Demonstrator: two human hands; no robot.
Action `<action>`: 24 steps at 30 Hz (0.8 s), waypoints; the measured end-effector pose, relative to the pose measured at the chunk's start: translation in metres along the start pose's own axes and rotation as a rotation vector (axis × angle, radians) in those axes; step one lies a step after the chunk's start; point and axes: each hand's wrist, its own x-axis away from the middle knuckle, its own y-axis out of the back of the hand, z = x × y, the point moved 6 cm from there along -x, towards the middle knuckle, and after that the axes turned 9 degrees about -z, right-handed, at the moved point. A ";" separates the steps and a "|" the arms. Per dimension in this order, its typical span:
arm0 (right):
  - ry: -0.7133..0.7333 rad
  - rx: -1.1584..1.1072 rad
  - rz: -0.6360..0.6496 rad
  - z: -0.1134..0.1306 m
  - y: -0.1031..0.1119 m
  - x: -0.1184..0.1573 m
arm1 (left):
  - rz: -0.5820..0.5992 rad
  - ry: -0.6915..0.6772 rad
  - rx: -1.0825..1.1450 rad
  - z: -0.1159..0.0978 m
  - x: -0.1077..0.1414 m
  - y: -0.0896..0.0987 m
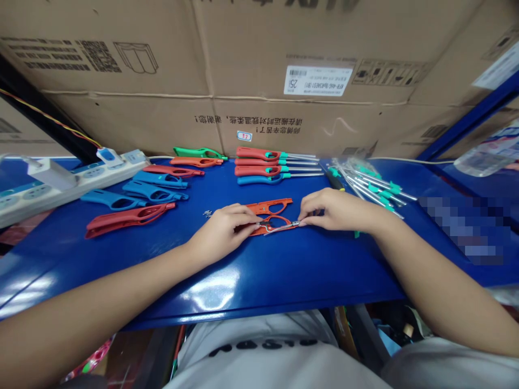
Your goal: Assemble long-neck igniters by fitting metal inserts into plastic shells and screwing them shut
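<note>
My left hand (227, 229) is closed, its thumb and fingers pinching a small black part (266, 222) over an orange lighter shell half (287, 220). My right hand (334, 210) is also closed, with its fingertips on a small metal nozzle (295, 223). A thin wire or tube runs between the two parts. Just beyond lies a second orange shell half (279, 207) with a trigger-guard loop. My fingers hide part of the shells. Small metal pins or screws (208, 213) lie beside my left hand.
Red and blue lighters with metal tubes (263, 170) lie at the back. Loose metal tubes with green pieces (371, 186) are piled at right. Blue shells (156, 190) and a red shell (130, 219) lie left, near a power strip (93, 175). A cardboard box (162, 113) stands behind.
</note>
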 end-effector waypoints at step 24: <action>0.003 0.514 0.118 0.032 -0.016 -0.002 | 0.014 -0.021 -0.055 -0.002 -0.002 -0.002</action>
